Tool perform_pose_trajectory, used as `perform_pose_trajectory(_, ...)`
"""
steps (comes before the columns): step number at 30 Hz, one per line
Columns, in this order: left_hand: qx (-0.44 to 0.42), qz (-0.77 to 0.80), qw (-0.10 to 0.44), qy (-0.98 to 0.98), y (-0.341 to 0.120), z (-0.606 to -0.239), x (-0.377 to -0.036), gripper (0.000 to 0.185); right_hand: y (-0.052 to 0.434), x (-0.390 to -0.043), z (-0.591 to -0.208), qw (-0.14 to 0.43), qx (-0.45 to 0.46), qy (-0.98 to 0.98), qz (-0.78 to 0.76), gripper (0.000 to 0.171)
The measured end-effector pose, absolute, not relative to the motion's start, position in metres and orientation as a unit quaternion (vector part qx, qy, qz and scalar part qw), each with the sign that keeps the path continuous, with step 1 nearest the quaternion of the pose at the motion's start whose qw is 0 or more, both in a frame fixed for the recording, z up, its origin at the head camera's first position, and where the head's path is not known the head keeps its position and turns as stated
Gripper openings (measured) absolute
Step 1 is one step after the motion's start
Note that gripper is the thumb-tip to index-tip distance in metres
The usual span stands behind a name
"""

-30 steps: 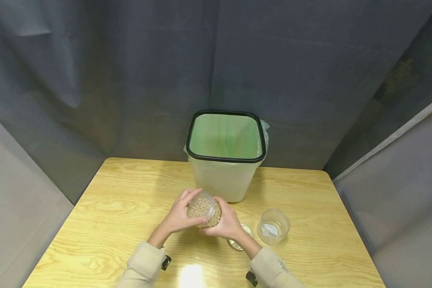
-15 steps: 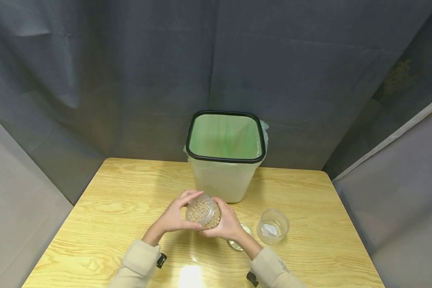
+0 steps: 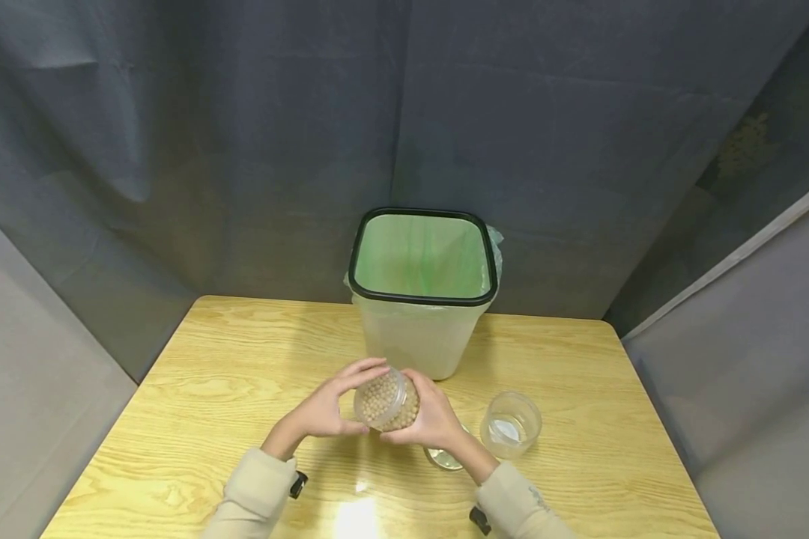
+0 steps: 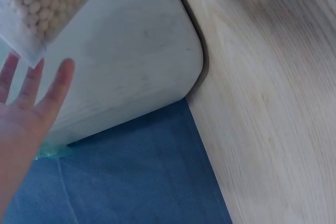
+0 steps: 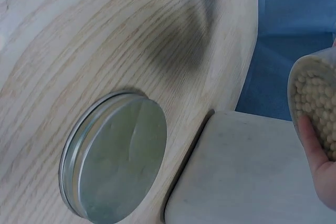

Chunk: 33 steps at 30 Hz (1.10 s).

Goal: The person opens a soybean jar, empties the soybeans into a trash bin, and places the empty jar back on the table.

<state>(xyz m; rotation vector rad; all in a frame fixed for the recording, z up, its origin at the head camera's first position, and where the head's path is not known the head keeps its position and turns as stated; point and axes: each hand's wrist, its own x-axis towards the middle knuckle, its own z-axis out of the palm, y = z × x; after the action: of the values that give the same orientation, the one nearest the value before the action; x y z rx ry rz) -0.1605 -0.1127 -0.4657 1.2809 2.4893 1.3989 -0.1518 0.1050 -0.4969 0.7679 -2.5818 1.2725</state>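
Observation:
A clear jar (image 3: pixel 386 400) packed with round beige beans is held tilted above the table, just in front of the bin. My right hand (image 3: pixel 433 418) grips its right end; in the right wrist view a finger (image 5: pixel 311 142) presses along the jar's side. On the other end, my left hand (image 3: pixel 326 408) surrounds the jar loosely, fingers extended over the top and thumb apart from it below. The left wrist view has straight fingers (image 4: pixel 52 90) close to the jar's edge (image 4: pixel 34 51); contact is hard to tell. Below the right wrist lies a round metal lid (image 5: pixel 123 161), partly hidden in the head view.
A white bin (image 3: pixel 411 337) with a black rim and green liner stands behind the hands at the table's back edge. To the right, a clear round container (image 3: pixel 511 427) sits on the wooden table (image 3: pixel 236 382). Dark curtains (image 3: pixel 297 150) hang behind.
The left thumb has come away from the jar and that hand has loosened, its wrist drifting left. The jar, in my right hand, has moved slightly right and turned a little.

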Motion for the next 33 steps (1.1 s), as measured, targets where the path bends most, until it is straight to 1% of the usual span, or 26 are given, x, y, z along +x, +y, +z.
perform_pose_trajectory(5,0.346,0.437,0.008,0.83,-0.11,-0.465,-0.158,0.088,0.105,-0.152,-0.496,0.09,0.279,-0.858,0.422,0.085)
perform_pose_trajectory(8,0.326,0.423,0.007,0.846,-0.109,-0.465,-0.157,0.093,0.105,-0.151,-0.497,0.096,0.288,-0.855,0.419,0.084)
perform_pose_trajectory(12,0.357,0.424,0.009,0.832,-0.11,-0.463,-0.157,0.101,0.105,-0.151,-0.498,0.092,0.289,-0.858,0.415,0.085)
perform_pose_trajectory(14,0.385,0.427,0.015,0.818,-0.111,-0.463,-0.157,0.101,0.105,-0.151,-0.499,0.089,0.288,-0.859,0.415,0.087)
perform_pose_trajectory(17,0.411,0.431,0.024,0.803,-0.113,-0.462,-0.158,0.097,0.106,-0.151,-0.5,0.088,0.286,-0.86,0.415,0.089)
perform_pose_trajectory(20,0.4,0.433,0.025,0.808,-0.113,-0.461,-0.157,0.092,0.106,-0.151,-0.5,0.091,0.285,-0.86,0.414,0.089)
perform_pose_trajectory(26,0.331,0.426,0.006,0.842,-0.108,-0.46,-0.155,0.088,0.105,-0.151,-0.5,0.099,0.284,-0.859,0.415,0.086)
perform_pose_trajectory(33,0.254,0.408,-0.022,0.877,-0.1,-0.455,-0.152,0.07,0.103,-0.15,-0.498,0.105,0.27,-0.858,0.425,0.087)
